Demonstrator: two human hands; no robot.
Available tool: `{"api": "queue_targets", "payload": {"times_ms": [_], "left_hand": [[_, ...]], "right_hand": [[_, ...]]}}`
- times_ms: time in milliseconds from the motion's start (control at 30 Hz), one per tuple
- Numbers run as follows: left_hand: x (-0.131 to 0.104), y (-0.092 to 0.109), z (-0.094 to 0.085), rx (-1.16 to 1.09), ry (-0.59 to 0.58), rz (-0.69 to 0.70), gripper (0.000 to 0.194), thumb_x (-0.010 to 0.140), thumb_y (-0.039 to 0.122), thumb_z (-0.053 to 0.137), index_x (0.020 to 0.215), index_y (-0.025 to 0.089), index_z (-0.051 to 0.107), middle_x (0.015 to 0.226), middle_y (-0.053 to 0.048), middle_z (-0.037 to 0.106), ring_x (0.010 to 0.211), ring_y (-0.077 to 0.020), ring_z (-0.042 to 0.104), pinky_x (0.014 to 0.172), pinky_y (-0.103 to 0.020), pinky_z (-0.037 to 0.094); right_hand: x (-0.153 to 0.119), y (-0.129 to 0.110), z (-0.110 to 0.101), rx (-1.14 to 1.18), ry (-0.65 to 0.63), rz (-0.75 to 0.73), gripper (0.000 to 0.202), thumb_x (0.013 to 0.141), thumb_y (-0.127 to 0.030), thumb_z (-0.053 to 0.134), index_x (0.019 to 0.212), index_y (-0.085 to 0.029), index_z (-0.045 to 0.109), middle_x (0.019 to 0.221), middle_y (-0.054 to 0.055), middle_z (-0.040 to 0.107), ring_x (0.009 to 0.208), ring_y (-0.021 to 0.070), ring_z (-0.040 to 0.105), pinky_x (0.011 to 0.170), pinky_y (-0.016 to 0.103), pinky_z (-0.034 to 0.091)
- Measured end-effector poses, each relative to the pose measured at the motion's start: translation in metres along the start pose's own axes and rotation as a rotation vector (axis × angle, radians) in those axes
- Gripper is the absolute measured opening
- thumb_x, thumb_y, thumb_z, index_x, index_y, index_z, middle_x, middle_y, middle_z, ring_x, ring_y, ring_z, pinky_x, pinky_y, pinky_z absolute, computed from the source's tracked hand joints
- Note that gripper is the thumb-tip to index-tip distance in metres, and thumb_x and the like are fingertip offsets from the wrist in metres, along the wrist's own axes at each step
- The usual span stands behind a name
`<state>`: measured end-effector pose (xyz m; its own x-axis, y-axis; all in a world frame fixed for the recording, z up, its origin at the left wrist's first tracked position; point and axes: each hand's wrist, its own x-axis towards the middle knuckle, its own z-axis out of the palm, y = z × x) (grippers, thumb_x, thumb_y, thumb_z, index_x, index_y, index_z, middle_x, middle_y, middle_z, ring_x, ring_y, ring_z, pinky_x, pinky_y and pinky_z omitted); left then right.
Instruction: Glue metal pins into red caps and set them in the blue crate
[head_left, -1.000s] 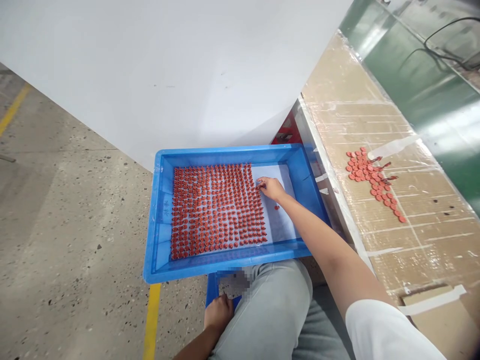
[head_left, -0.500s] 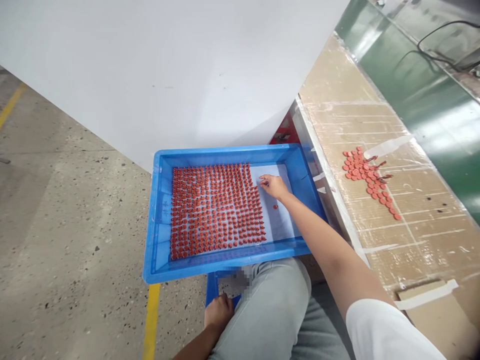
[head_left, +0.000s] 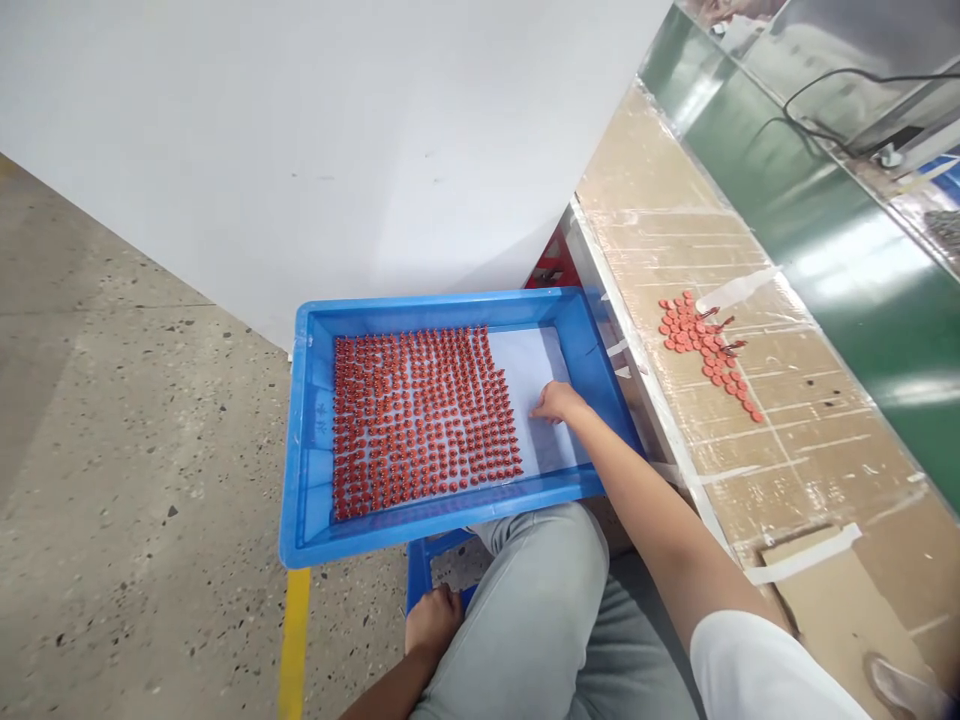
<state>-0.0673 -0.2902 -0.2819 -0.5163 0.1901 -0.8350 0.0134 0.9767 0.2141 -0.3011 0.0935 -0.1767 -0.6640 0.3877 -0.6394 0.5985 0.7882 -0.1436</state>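
Observation:
My right hand (head_left: 556, 402) reaches into the blue plastic tray (head_left: 291, 450), its fingers pinched low over the pale sheet (head_left: 517, 352) that lines it. Whatever the fingertips hold is hidden. To their left, small red pointed parts with round bases (head_left: 424, 410) stand in close rows across most of the sheet. Down beside the knee, my left hand (head_left: 435, 618) is curled closed against a blue stool (head_left: 418, 572); what lies inside its fingers cannot be made out.
Loose red discs (head_left: 686, 328) and a few dark-tipped pieces lie on the cardboard-covered bench (head_left: 795, 375) at right. A green strip (head_left: 780, 190) runs behind it. A white panel (head_left: 322, 130) rises beyond the tray. Yellow tape (head_left: 295, 640) marks the floor.
My right hand has moved toward me, from beside the rows to where a lone red part lay on the sheet. That part is now covered. The left hand has stayed put.

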Motion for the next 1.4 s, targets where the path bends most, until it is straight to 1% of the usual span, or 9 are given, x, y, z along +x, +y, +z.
{"api": "queue_targets", "payload": {"times_ms": [100,300,500,700,900,1000,1100,1267,1400], "left_hand": [[0.000,0.000,0.001,0.000,0.008,0.006,0.041,0.090,0.035,0.028,0.093,0.017,0.066,0.097,-0.015,0.073,0.092,-0.0287,0.069,0.078,-0.041,0.050],[0.000,-0.001,0.001,-0.001,0.015,0.009,0.042,0.090,0.035,0.028,0.093,0.018,0.066,0.097,-0.014,0.073,0.091,-0.0279,0.069,0.077,-0.040,0.050],[-0.001,0.001,0.000,0.006,0.016,0.003,0.041,0.090,0.035,0.029,0.093,0.018,0.065,0.098,-0.015,0.073,0.092,-0.0284,0.069,0.076,-0.039,0.049],[0.002,0.000,0.003,0.012,0.022,-0.006,0.039,0.088,0.034,0.030,0.091,0.019,0.066,0.096,-0.014,0.073,0.091,-0.0279,0.069,0.075,-0.039,0.050],[0.006,-0.003,0.009,0.007,0.037,-0.011,0.039,0.087,0.035,0.030,0.088,0.021,0.066,0.094,-0.013,0.074,0.088,-0.0285,0.070,0.073,-0.040,0.050],[0.007,-0.004,0.010,0.012,0.038,-0.017,0.038,0.087,0.035,0.031,0.088,0.022,0.067,0.093,-0.013,0.075,0.088,-0.0285,0.070,0.073,-0.039,0.051],[0.007,-0.004,0.010,0.019,0.039,-0.020,0.039,0.087,0.035,0.031,0.089,0.022,0.067,0.093,-0.013,0.075,0.088,-0.0284,0.070,0.073,-0.039,0.051],[0.007,-0.004,0.010,0.022,0.045,-0.014,0.038,0.087,0.034,0.031,0.088,0.022,0.067,0.093,-0.012,0.075,0.088,-0.0273,0.070,0.074,-0.038,0.051],[0.008,-0.005,0.011,0.021,0.050,-0.012,0.038,0.087,0.033,0.031,0.087,0.023,0.067,0.091,-0.012,0.075,0.086,-0.0275,0.071,0.073,-0.039,0.052]], "right_hand": [[0.002,0.002,0.008,0.033,0.055,-0.025,0.013,0.064,-0.025,0.078,0.067,-0.017,0.068,0.052,0.004,0.066,0.052,0.0162,0.065,0.060,0.025,0.054],[0.011,0.004,0.005,0.115,0.272,-0.133,0.014,0.061,-0.018,0.077,0.074,-0.017,0.070,0.077,0.006,0.073,0.080,0.0198,0.070,0.076,0.025,0.052],[0.027,-0.003,0.006,0.278,0.382,-0.193,0.023,0.064,-0.023,0.076,0.085,-0.015,0.070,0.080,0.006,0.074,0.078,0.0169,0.070,0.077,0.025,0.052],[0.043,-0.014,0.007,0.439,0.407,-0.262,0.025,0.067,-0.014,0.069,0.091,-0.014,0.068,0.085,0.005,0.075,0.078,0.0149,0.070,0.077,0.025,0.054],[0.060,-0.027,0.001,0.517,0.399,-0.338,0.032,0.063,-0.005,0.063,0.093,-0.013,0.068,0.088,0.006,0.075,0.080,0.0161,0.071,0.079,0.029,0.055],[0.063,-0.029,0.000,0.530,0.430,-0.352,0.034,0.063,-0.006,0.062,0.095,-0.015,0.067,0.091,0.006,0.074,0.084,0.0177,0.070,0.083,0.033,0.055],[0.062,-0.029,0.003,0.527,0.457,-0.352,0.031,0.063,-0.009,0.062,0.093,-0.016,0.068,0.087,0.006,0.074,0.083,0.0188,0.070,0.084,0.035,0.054],[0.062,-0.030,0.012,0.538,0.485,-0.350,0.032,0.065,-0.008,0.059,0.094,-0.017,0.067,0.086,0.003,0.074,0.082,0.0170,0.070,0.086,0.034,0.053],[0.065,-0.034,0.012,0.563,0.473,-0.364,0.031,0.066,-0.009,0.058,0.095,-0.016,0.067,0.086,0.004,0.075,0.081,0.0172,0.071,0.085,0.032,0.054]]}}
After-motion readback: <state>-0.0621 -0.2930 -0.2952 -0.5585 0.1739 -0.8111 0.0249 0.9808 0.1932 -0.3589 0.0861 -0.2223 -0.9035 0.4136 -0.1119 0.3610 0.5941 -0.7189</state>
